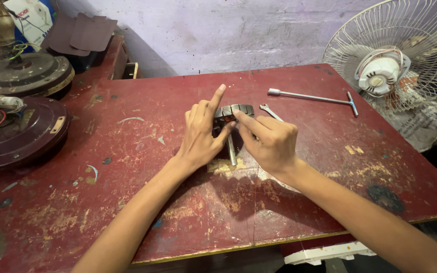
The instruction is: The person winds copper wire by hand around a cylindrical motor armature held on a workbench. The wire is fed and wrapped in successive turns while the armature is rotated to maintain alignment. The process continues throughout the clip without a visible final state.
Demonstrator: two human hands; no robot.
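Observation:
A small dark metal motor rotor [234, 112] with a steel shaft [231, 150] stands on the worn red table [142, 167], near its middle. My left hand [201, 132] grips the rotor from the left, thumb against it and index finger pointing up. From the right, my right hand [268, 141] pinches the rotor's top with fingertips and thumb. Most of the rotor body is hidden behind both hands.
A small spanner [270, 111] lies just right of the rotor, and a T-handle socket wrench [313, 97] further back. A white table fan with a wire guard [390, 55] stands at the right. Two dark ceiling-fan motor housings [18, 129] sit at the left.

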